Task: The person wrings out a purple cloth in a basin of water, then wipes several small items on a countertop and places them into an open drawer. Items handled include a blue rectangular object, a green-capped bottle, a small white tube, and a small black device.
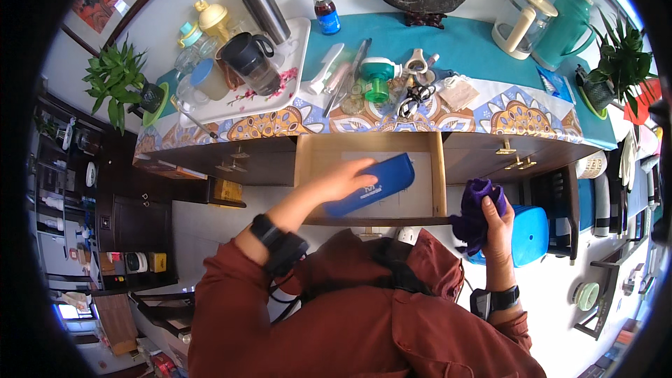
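My left hand (350, 181) grips a flat blue case (391, 181) with light lettering on it. The case is held at a slant over a pulled-out wooden drawer (438, 168), whose pale bottom shows around it. To the right of the drawer, my right hand (497, 223) clasps a bunched purple cloth (472, 220). The cloth's lower end hangs down beside the drawer's front corner. A pale sheet seems to line the drawer, partly hidden by the case.
On the cabinet top, a white tray (302, 58) carries cups and a black-lidded pitcher (252, 63). Beside it lie a green nebulizer-like device (378, 73), a black cable (416, 100) and a beige pouch (459, 93). A blue bin (530, 236) stands below my right hand.
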### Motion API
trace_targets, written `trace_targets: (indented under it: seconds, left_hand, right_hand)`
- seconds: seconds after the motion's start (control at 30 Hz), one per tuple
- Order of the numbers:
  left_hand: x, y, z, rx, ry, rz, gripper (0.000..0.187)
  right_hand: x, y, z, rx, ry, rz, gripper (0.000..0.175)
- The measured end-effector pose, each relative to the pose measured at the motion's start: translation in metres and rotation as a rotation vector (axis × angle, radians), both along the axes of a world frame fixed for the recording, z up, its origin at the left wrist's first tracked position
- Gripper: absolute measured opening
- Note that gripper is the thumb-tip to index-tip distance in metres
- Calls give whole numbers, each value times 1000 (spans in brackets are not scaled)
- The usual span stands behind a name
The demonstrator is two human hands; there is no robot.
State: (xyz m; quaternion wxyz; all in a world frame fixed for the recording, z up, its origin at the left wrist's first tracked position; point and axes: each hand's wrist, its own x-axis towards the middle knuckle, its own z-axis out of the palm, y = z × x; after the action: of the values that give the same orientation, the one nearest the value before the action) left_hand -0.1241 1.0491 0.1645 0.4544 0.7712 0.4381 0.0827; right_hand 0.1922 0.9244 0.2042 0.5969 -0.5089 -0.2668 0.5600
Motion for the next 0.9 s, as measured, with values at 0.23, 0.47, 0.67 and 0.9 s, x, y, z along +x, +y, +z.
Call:
trace_targets:
  seconds: [0.23, 0.47, 0.67, 0.9]
  left_hand:
    - [52, -4, -56, 194, 157, -239, 40]
    - [54, -19, -55, 263, 129, -228, 42]
    - [43, -6, -16, 181, -40, -160, 39]
    - [-10, 27, 43, 225, -326, 326, 23]
  right_hand:
    - [4, -13, -15, -34, -22, -5, 26]
    - [2, -11, -3, -28, 13, 1, 29]
    - [-4, -1, 7, 7, -33, 169, 35]
    - [-6, 7, 2, -16, -396, 430, 26]
